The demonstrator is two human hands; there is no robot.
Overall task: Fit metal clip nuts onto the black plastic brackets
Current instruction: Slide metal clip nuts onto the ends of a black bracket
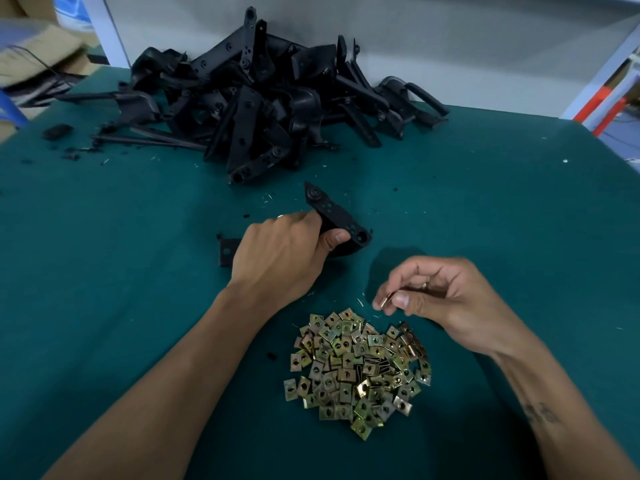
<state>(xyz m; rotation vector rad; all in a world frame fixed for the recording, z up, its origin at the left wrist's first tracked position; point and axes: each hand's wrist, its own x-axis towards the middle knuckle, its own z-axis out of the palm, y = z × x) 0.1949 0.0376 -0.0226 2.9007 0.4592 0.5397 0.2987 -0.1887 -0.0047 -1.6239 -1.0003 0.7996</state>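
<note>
Clip nut [387, 299] sat pinched in the right hand [446, 299], near the bracket [337, 220] gripped by the left hand [280, 258], not yet fitted; nuts [360, 372] and brackets [263, 102] remained piled.

Your left hand [284, 254] grips black bracket [337, 220], lifted just above green surface [104, 306], holed end pointing away from you; thumb lies across its near side. Your right hand [440, 296] pinches one clip nut [387, 299] between thumb and forefinger, just beyond heap of clip nuts [360, 372] near you. Pile of black brackets [263, 105] at far edge against wall. Plastic crumbs scattered left of pile
</note>
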